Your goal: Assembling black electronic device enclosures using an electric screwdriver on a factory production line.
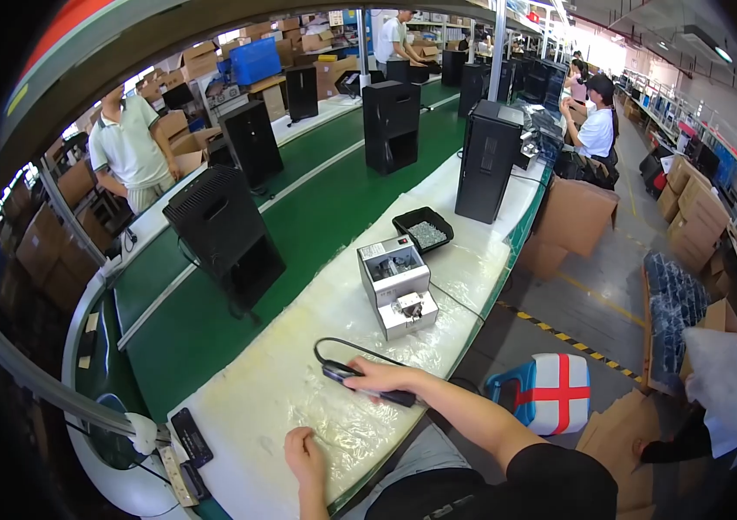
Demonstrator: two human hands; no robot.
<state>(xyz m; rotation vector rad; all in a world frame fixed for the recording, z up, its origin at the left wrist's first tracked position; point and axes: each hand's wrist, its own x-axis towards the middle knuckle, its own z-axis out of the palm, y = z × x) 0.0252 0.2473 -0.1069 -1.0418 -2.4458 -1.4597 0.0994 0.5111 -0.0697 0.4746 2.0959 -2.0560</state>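
My right hand is wrapped round a black corded electric screwdriver, held low over the plastic-covered bench. Its black cord loops from the end beyond my fingers and runs back to the right. My left hand rests at the near edge of the bench with its fingers curled in; whatever may be inside them is hidden. Beyond my right hand stands a silver screw feeder. Behind that is a black tray of small, shiny screws.
Black speaker-like cabinets stand along the green conveyor; another black cabinet is on my bench. A black flat device lies at the left. A stool with a red cross stands at right. Several people work nearby.
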